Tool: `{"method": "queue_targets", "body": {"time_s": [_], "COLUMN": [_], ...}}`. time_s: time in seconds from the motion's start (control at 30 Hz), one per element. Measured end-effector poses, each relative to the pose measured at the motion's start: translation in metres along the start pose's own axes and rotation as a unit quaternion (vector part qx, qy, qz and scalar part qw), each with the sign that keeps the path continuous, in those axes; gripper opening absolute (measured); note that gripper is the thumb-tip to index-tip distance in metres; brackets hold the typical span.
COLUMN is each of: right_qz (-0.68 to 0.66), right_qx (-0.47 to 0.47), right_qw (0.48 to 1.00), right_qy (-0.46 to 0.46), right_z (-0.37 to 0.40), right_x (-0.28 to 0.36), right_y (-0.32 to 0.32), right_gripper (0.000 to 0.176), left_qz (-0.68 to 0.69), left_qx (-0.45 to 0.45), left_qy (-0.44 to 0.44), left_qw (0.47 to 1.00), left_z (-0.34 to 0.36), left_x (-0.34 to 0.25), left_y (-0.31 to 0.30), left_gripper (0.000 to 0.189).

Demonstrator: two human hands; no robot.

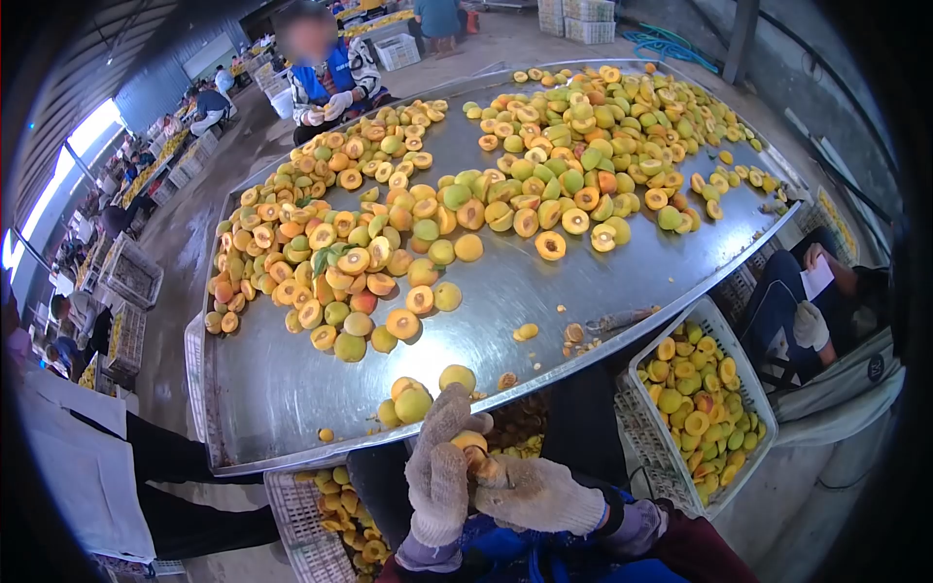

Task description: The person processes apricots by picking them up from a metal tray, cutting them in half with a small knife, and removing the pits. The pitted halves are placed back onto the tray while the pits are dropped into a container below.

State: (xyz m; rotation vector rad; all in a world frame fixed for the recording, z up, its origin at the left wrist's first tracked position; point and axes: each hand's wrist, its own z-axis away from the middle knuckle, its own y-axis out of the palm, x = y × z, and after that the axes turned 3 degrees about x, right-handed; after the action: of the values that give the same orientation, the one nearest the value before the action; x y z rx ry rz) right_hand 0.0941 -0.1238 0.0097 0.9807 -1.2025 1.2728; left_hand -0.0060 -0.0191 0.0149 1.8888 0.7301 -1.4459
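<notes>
In the head view, a crate (289, 505) of cut fruit sits under the metal table's (272, 389) near edge. Beside it, the gloved left hand (437, 471) and gloved right hand (546, 494) close together on a yellow-orange fruit (469, 442); farther right stands a fuller crate (641, 428).

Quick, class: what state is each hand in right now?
Left hand: closed on a fruit.
Right hand: against the same fruit; its grip can't be told.
</notes>
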Motion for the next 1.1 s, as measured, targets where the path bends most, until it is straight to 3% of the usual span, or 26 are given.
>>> {"method": "queue_targets", "body": {"time_s": [0.03, 0.1, 0.17, 0.23, 0.3, 0.37, 0.5, 0.57, 0.63, 0.7, 0.73, 0.8, 0.83, 0.9, 0.93, 1.0, 1.03, 1.1], "right_qz": [-0.122, -0.141, -0.160, -0.160, -0.185, -0.211, -0.233, -0.227, -0.217, -0.249, -0.280, -0.288, -0.295, -0.313, -0.330, -0.355, -0.377, -0.404], "right_qx": [0.070, 0.091, 0.112, 0.170, 0.181, 0.191, 0.191, 0.195, 0.158, 0.183, 0.208, 0.204, 0.201, 0.206, 0.210, 0.233, 0.258, 0.258], "right_qw": [0.985, 0.976, 0.966, 0.946, 0.941, 0.934, 0.929, 0.925, 0.935, 0.924, 0.912, 0.911, 0.911, 0.905, 0.898, 0.886, 0.873, 0.858], "right_qy": [0.102, 0.136, 0.170, 0.224, 0.217, 0.214, 0.215, 0.233, 0.233, 0.224, 0.216, 0.211, 0.206, 0.203, 0.200, 0.185, 0.171, 0.182], "right_z": [0.000, 0.002, 0.001, -0.003, -0.001, 0.001, 0.002, 0.003, 0.004, 0.005, 0.006, 0.007, 0.008, 0.009, 0.009, 0.011, 0.011, 0.015], "right_x": [0.005, 0.012, 0.022, 0.032, 0.024, 0.020, 0.017, 0.017, 0.020, 0.009, 0.005, 0.015, 0.019, 0.019, 0.019, 0.008, 0.002, -0.002], "right_y": [-0.004, -0.007, -0.013, -0.022, -0.023, -0.023, -0.024, -0.024, -0.023, -0.023, -0.022, -0.026, -0.028, -0.028, -0.029, -0.030, -0.030, -0.029], "right_gripper": [0.030, 0.032, 0.034, 0.035, 0.035, 0.036, 0.039, 0.040, 0.040, 0.039, 0.037, 0.035, 0.033, 0.031, 0.029, 0.028, 0.026, 0.026], "left_qz": [-0.011, -0.022, 0.002, -0.027, -0.056, -0.172, -0.232, 0.069, 0.050, 0.034, -0.103, -0.314, -0.314, -0.261, -0.260, -0.215, -0.214, -0.254], "left_qx": [0.012, 0.024, 0.017, 0.010, 0.004, 0.018, 0.042, -0.010, -0.007, -0.008, 0.028, 0.070, 0.069, 0.110, 0.112, 0.124, 0.125, 0.163], "left_qy": [-0.009, -0.019, -0.089, -0.089, -0.087, -0.036, -0.019, -0.131, -0.118, -0.105, -0.041, 0.125, 0.126, 0.019, 0.020, -0.072, -0.072, 0.017], "left_qw": [1.000, 0.999, 0.996, 0.996, 0.995, 0.984, 0.972, 0.989, 0.992, 0.994, 0.993, 0.938, 0.939, 0.959, 0.959, 0.966, 0.966, 0.953], "left_z": [0.002, 0.004, 0.002, -0.001, -0.002, 0.001, -0.005, -0.002, 0.004, 0.005, 0.003, -0.001, -0.005, -0.009, -0.009, -0.010, -0.011, -0.012], "left_x": [-0.001, -0.005, -0.012, -0.017, -0.020, -0.022, -0.028, -0.032, -0.024, -0.019, -0.019, -0.017, -0.020, -0.028, -0.028, -0.028, -0.029, -0.033], "left_y": [-0.002, -0.003, -0.001, 0.003, 0.005, 0.004, 0.008, 0.018, 0.015, 0.011, 0.006, 0.002, 0.003, 0.006, 0.006, 0.007, 0.007, 0.006], "left_gripper": [0.063, 0.060, 0.054, 0.051, 0.048, 0.046, 0.045, 0.042, 0.040, 0.037, 0.036, 0.031, 0.031, 0.043, 0.043, 0.043, 0.043, 0.043]}}
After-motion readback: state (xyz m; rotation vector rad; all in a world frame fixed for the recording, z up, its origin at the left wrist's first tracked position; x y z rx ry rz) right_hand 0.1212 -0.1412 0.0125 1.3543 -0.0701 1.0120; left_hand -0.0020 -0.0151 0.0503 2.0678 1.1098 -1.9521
